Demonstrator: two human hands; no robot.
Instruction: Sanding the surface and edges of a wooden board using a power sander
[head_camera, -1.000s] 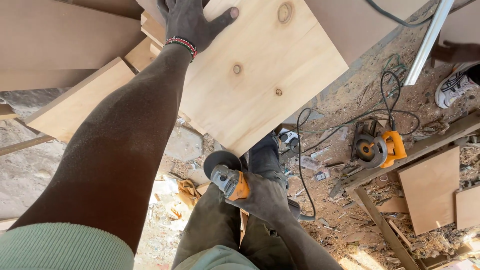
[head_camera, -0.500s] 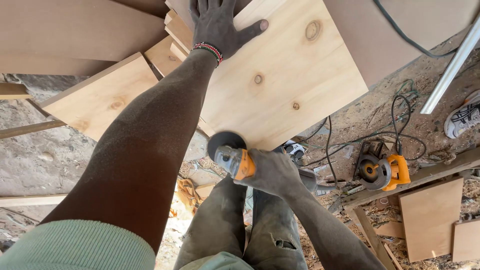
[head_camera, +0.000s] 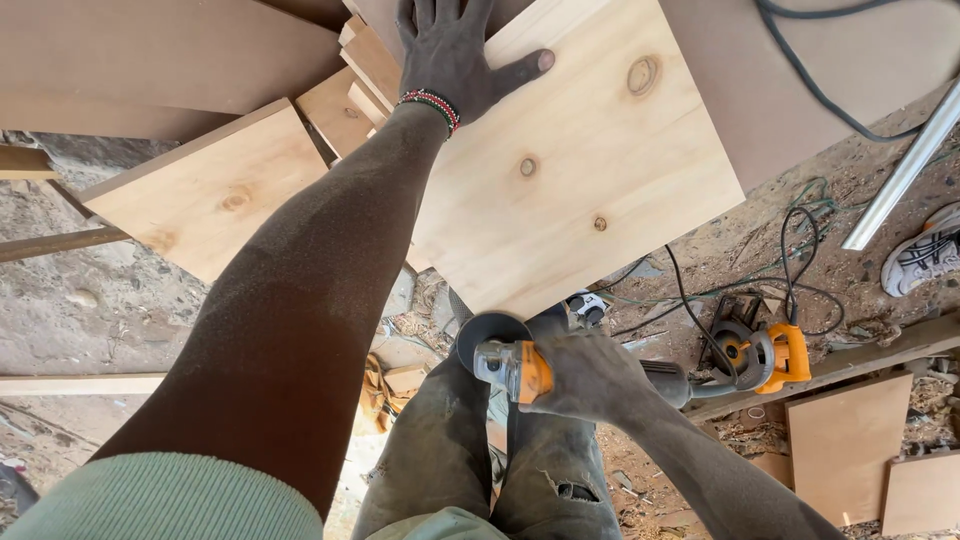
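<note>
pine board (head_camera: 590, 170), pale and knotty, juts over its support toward the near right, its near corner free in the air just above the angle grinder (head_camera: 520, 365). left hand (head_camera: 455, 50) lies flat on the board's far left part, fingers spread, gripping nothing. right hand (head_camera: 590, 375) is wrapped tight around the grinder's orange body, disc at the left just under the board's near edge. open room lies left of the legs. a second board (head_camera: 205, 190) sits to the left; an orange circular saw (head_camera: 760, 355) and tangled cables (head_camera: 800, 250) lie on the right, near a metal rail (head_camera: 900, 175). sawdust and offcuts cover the dirt ground (head_camera: 70, 310).
</note>
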